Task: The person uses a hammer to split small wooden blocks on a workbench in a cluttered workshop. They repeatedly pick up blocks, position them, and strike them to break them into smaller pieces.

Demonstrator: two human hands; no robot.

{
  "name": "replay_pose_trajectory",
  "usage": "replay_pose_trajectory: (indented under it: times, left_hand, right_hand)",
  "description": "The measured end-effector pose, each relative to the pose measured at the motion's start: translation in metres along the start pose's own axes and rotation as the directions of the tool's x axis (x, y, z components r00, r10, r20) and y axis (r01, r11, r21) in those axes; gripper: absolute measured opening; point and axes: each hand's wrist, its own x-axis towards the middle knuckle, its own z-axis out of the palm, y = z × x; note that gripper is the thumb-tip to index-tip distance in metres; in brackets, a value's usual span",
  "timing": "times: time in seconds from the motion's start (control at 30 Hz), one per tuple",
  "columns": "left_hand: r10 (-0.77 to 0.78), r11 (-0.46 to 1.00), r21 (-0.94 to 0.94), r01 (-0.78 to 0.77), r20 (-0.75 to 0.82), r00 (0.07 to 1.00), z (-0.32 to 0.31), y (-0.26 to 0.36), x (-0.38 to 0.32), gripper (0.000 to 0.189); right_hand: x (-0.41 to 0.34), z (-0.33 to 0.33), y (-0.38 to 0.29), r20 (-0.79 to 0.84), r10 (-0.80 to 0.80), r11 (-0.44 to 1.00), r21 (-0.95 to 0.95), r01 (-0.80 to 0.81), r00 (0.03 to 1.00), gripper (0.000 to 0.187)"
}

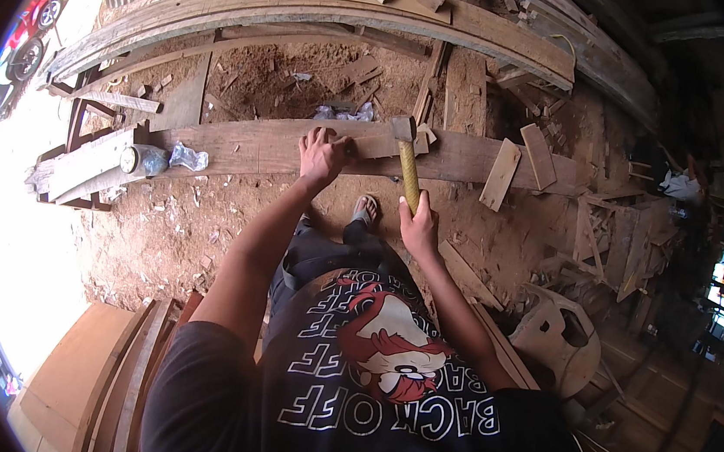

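Observation:
My right hand (420, 227) grips the yellow handle of a hammer (410, 172). Its dark metal head is raised over a long wooden plank (246, 143) that lies crosswise before me. My left hand (323, 155) is on the plank, its fingers closed around a small dark object (348, 149), mostly hidden and too small to identify. Just right of it, a short wooden strip (373, 147) lies on the plank, partly behind the hammer head. Small wood offcuts (424, 137) sit beside the head.
Two loose boards (501, 174) (538, 157) lie across the plank's right part. A jar (139, 160) and a clear plastic bag (189, 157) rest on its left part. Beyond stands another long timber (330, 10). Sawdust and scraps cover the ground (258, 216). A plastic chair (557, 339) is at right.

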Motion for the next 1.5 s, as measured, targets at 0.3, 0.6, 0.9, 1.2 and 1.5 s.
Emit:
replay_pose_trajectory:
  times: [0.3, 0.6, 0.9, 1.2, 1.5]
  left_hand:
    - [-0.038, 0.999, -0.002, 0.038, -0.024, 0.999, 0.006, 0.001, 0.004, 0.044]
    - [-0.025, 0.999, -0.024, 0.024, -0.043, 0.999, 0.006, 0.0, 0.002, 0.041]
    - [-0.04, 0.999, 0.012, 0.039, 0.023, 0.999, -0.004, 0.003, 0.007, 0.044]
    - [-0.003, 0.999, 0.043, -0.004, 0.174, 0.985, -0.012, 0.01, 0.016, 0.071]
    - [0.1, 0.986, 0.109, -0.129, 0.246, 0.964, 0.018, 0.041, 0.029, 0.084]
  right_hand:
    - [0.028, -0.03, -0.015, -0.01, -0.006, 1.0, 0.005, 0.006, 1.0, 0.032]
    - [0.033, -0.074, -0.068, -0.3, -0.09, 0.973, 0.178, 0.149, 0.95, 0.022]
    - [0.013, 0.003, 0.009, 0.169, 0.163, 0.964, -0.236, -0.121, 0.972, 0.029]
    - [0.001, -0.035, 0.033, -0.18, 0.277, 0.932, -0.191, -0.309, 0.944, 0.031]
    - [0.063, -0.023, 0.128, -0.244, 0.343, 0.859, -0.308, -0.408, 0.907, 0.048]
